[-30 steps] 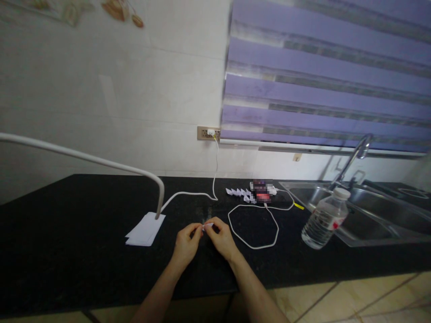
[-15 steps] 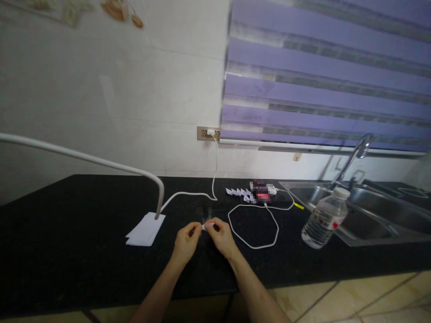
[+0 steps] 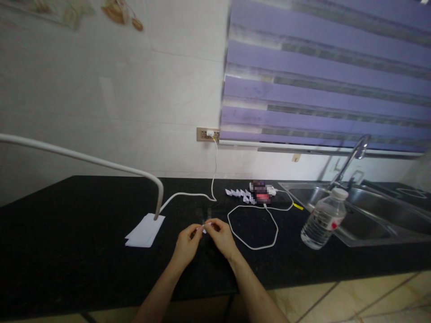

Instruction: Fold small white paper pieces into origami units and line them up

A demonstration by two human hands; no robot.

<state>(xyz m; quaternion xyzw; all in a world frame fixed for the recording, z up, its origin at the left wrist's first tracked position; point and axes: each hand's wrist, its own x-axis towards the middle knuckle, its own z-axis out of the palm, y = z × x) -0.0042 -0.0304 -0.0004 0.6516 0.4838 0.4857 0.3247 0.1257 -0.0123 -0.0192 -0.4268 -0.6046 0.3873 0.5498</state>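
Observation:
A small piece of white paper [image 3: 204, 230] is pinched between my two hands, just above the black countertop [image 3: 84, 264]. My left hand [image 3: 186, 240] grips its left side with thumb and forefinger, and my right hand [image 3: 219, 235] grips the right side. The fingers cover most of the paper, so its folds cannot be made out. Left of my hands lies a stack of white paper sheets [image 3: 144, 232]. Beyond my right hand, several small folded paper pieces [image 3: 239, 194] sit in a row at the back.
A white cable [image 3: 253, 247] loops right of my hands, by a blurred-out device [image 3: 262, 193]. A clear plastic bottle [image 3: 323, 220] stands before the steel sink [image 3: 370, 237] and faucet [image 3: 360, 146]. A thick white cable [image 3: 101, 165] arches over the paper stack. A wall socket [image 3: 203, 134] holds a plug.
Both hands stay in nearly the same place, the fingertips drawn slightly closer together. The paper between them has changed shape, with a small corner now pointing down below the fingertips.

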